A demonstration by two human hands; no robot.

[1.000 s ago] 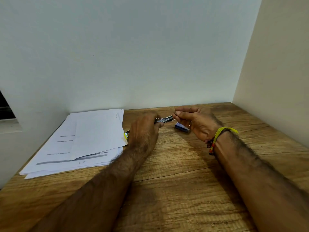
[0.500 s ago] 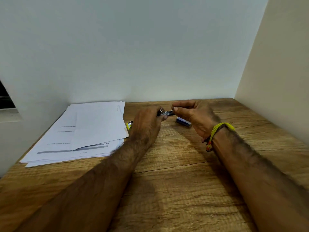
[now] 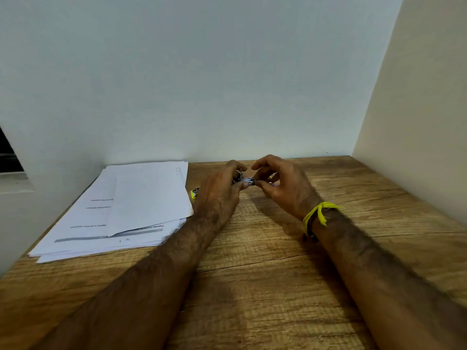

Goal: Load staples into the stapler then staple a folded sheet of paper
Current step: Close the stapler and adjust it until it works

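While your left hand [image 3: 219,190] grips the stapler [image 3: 243,180] with fingers curled round its body, your right hand [image 3: 280,184] pinches at its exposed metal end, thumb and forefinger closed on it. Whether a staple strip sits between those fingertips cannot be told; the parts are too small and partly hidden.

Position: the stapler is held just above the worktop [image 3: 265,261], near the back wall, between the two hands. Its long axis runs roughly left to right, so the open end faces your right hand directly. Both hands touch it; the right is the working hand, the left the support.

My judgement is that loading is in progress and that the coming move depends on keeping that axis in line with the right hand's push.

Change noted: compared with a second ago, your right hand has closed in on the metal end and your hands now stand closer together. The small blue staple box, plainly seen then, is now almost wholly hidden behind the right hand.

The paper stack [image 3: 131,205] lies to the left, untouched, not yet stapled.
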